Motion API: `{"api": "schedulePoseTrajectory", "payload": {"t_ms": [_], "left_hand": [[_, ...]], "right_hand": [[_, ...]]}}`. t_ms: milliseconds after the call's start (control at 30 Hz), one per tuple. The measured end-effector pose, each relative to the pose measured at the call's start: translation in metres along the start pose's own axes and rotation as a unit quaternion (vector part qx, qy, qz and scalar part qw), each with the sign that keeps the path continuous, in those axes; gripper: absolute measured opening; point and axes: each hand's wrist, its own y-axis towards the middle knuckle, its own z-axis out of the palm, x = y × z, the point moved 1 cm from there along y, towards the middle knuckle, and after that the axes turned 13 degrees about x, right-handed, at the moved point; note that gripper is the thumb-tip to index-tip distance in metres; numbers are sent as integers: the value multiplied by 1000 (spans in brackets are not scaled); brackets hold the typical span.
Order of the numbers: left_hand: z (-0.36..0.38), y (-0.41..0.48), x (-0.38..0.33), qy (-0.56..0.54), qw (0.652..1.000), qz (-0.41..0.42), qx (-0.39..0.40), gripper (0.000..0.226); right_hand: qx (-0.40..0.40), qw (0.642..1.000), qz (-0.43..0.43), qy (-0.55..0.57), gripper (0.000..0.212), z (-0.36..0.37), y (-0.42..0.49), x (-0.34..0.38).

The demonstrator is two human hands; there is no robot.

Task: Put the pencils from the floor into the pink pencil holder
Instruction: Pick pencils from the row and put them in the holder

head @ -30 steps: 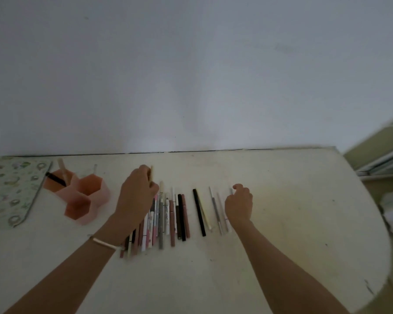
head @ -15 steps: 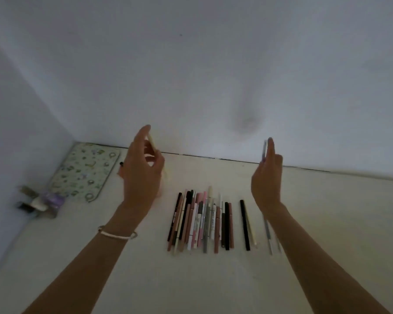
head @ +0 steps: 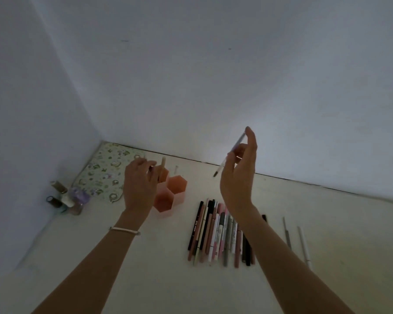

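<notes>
Pink pencil holder point(head: 176, 189) sits on the pale floor point(head: 145, 279) near the back wall: a cluster of joined hexagonal cups, translucent pink-orange walls, open tops, front cups look empty, a tan pencil point(head: 162, 168) stands upright in the rear-left cup and a pale thin stick pokes up behind it. Left hand point(head: 140, 184) hovers right over the holder's left side, fingers curled together at the tips near the rear cup; looks like a small dark tip is pinched there but too blurred to say what, so I cannot tell its grip for sure. Right hand point(head: 238, 175) is raised well above the floor, thumb and fingers clamped on a light lilac pencil point(head: 230, 154), tilted, dark tip pointing down-left toward the holder. Remaining pencils point(head: 216, 232) lie in a tight parallel row on the floor just right of the holder: black, brown, pink, white, grey barrels, some with print. A black one is partly hidden by the right forearm, and two thin grey/white ones point(head: 296, 241) lie apart further right. White bracelet point(head: 125, 230) on left wrist. Floral mat point(head: 104, 171) and small bottles point(head: 66, 198) in the left corner
</notes>
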Motion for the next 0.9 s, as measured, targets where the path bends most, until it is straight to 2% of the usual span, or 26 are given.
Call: {"api": "schedulePoseTrajectory", "payload": {"t_ms": [133, 300, 433, 500, 567, 633, 700, 767, 833, 900], "left_hand": [[-11, 0, 3, -32, 998, -14, -51, 27], [-21, -12, 5, -113, 991, -26, -72, 31], [-22, -23, 9, -135, 989, -40, -46, 32], [-23, -27, 7, -148, 987, -45, -42, 34], [-23, -32, 3, -146, 987, -43, -43, 34], [-21, -38, -6, -139, 989, -23, -37, 28], [-13, -48, -19, -118, 993, 18, 15, 14], [8, -62, -35, -53, 989, 59, 121, 8], [38, -73, -45, -1, 974, 52, 222, 13], [63, -78, -48, 37, 960, 8, 277, 21]], "right_hand": [[15, 998, -7, 66, 56, 32, -1, 12], [96, 992, 0, 82, 50, 87, -6, 17], [189, 982, 26, 12, 35, 116, -21, 0], [216, 972, 0, -92, 27, 121, -30, -9], [212, 960, -46, -177, 32, 118, -37, -13], [175, 974, -30, -143, 45, 106, -36, -12], [116, 988, -1, -100, 52, 85, -28, -15], [70, 994, 18, -86, 51, 59, -19, -20], [39, 995, 28, -82, 48, 30, -13, -26], [16, 995, 37, -89, 45, 2, -13, -35]]}}
